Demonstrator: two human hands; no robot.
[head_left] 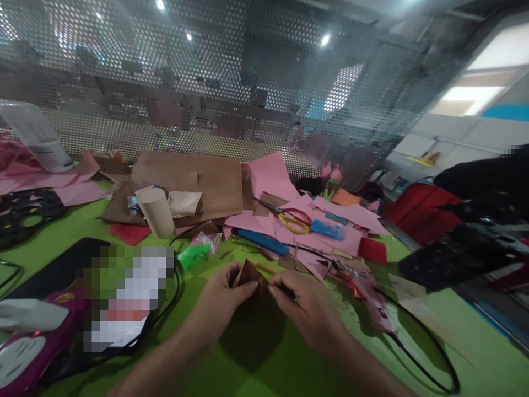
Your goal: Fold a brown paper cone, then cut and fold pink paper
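Observation:
Over the green tabletop, my left hand pinches a small folded piece of brown paper between thumb and fingers. My right hand is closed at the paper's right side, thumb and forefinger pressed together at its edge. A thin yellow stick shows just behind the paper. Beyond the hands lie a blue-handled tool and scissors with red and yellow handles. A pink glue gun with a black cord rests to the right of my right hand.
A cardboard tube stands before a large brown paper sheet. Pink paper sheets spread across the back. At left are a purple power strip, a black tape roll and a bottle. A perforated metal screen stands behind.

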